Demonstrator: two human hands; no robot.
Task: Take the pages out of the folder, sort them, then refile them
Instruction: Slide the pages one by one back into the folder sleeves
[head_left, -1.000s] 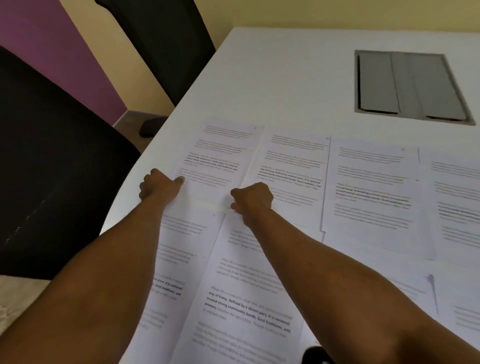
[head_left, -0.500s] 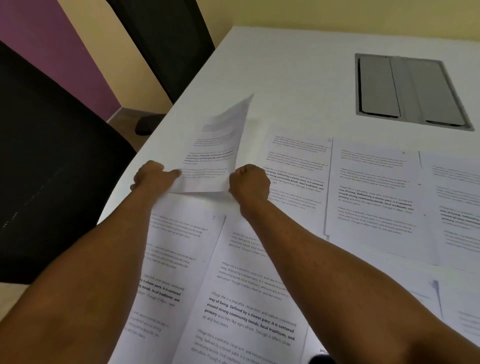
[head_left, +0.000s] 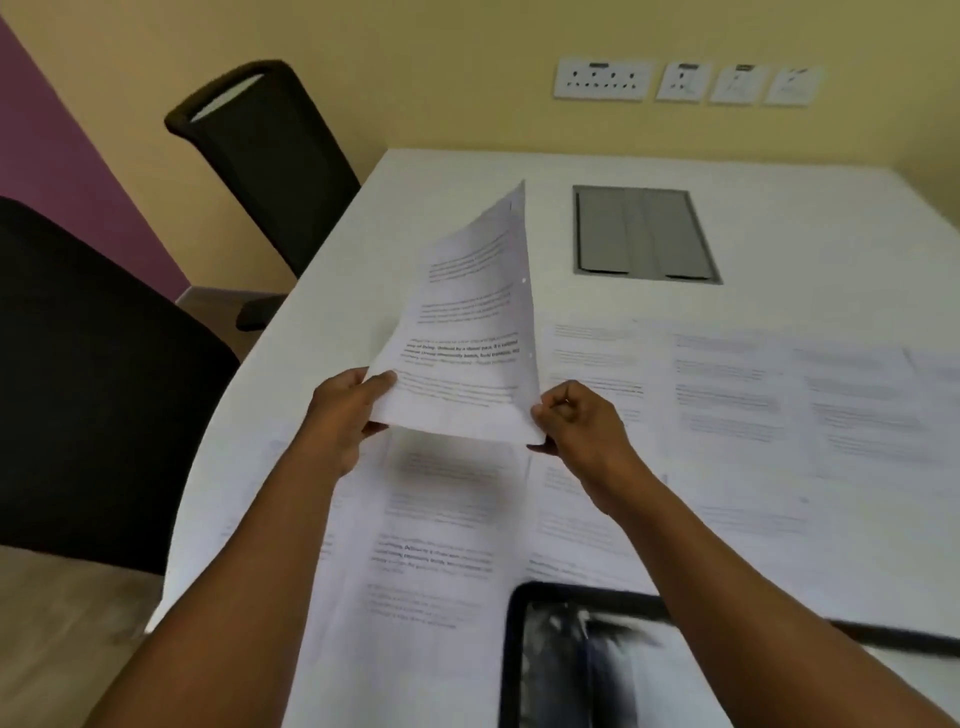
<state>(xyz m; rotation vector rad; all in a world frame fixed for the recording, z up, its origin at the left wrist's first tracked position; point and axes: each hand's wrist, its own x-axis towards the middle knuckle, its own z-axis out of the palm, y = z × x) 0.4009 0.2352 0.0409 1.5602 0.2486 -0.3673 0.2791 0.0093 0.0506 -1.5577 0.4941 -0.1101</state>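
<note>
A printed white page (head_left: 470, 332) with punch holes along its right edge is raised off the table, tilted toward me. My left hand (head_left: 345, 410) pinches its lower left corner. My right hand (head_left: 576, 421) pinches its lower right corner, fingers curled. Several more printed pages (head_left: 727, 395) lie spread flat over the white table (head_left: 467, 171). The black-edged folder (head_left: 571, 660) lies open at the near edge, partly under my right forearm.
A grey cable hatch (head_left: 641, 234) is set into the table beyond the pages. Two black office chairs stand at the left, one near (head_left: 93, 384) and one farther back (head_left: 265, 156). Wall sockets (head_left: 680, 83) sit on the yellow wall.
Both hands have lifted the far left page off the table and raised it toward me. The view has tilted up, and the folder now shows at the bottom.
</note>
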